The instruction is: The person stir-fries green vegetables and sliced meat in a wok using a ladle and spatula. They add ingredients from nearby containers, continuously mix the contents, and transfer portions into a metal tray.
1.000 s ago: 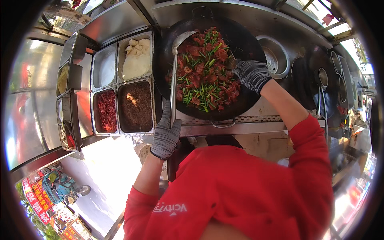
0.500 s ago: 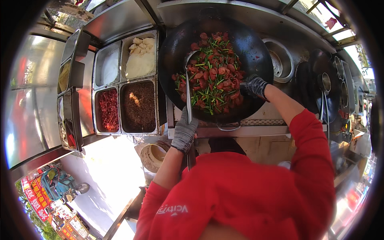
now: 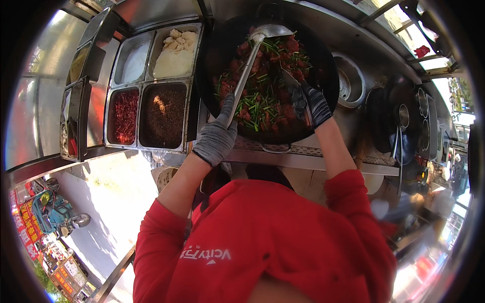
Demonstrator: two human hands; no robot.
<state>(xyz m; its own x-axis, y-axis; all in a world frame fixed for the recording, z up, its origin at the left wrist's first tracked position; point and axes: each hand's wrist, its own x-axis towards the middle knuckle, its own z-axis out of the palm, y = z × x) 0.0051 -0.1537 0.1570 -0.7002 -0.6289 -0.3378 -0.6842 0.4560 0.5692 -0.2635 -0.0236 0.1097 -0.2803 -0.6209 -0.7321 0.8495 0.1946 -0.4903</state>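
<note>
A large black wok (image 3: 212, 50) holds sliced reddish sausage-like meat (image 3: 287, 49) mixed with cut green stalks (image 3: 251, 107). My left hand (image 3: 216, 139), in a grey knit glove, is closed around the handle of a long metal ladle (image 3: 247, 68). The ladle's bowl lies over the food near the wok's far side. My right hand (image 3: 314, 107), gloved the same way, is inside the wok on its right side, closed on a thin metal utensil (image 3: 289, 78). That utensil's end is among the food, and its full shape is hidden.
To the left, a steel rack (image 3: 188, 101) holds several pans of red chopped stuff, dark brown crumbs, white powder and a pale paste. A round metal pot (image 3: 349, 81) stands right of the wok. Farther right hang or lie more ladles (image 3: 402, 117). A bucket (image 3: 166, 178) sits below left.
The ladle has swung up from the wok's left side to its far side. My right hand has shifted slightly left, and a metal utensil now shows in it. The view has shifted too.
</note>
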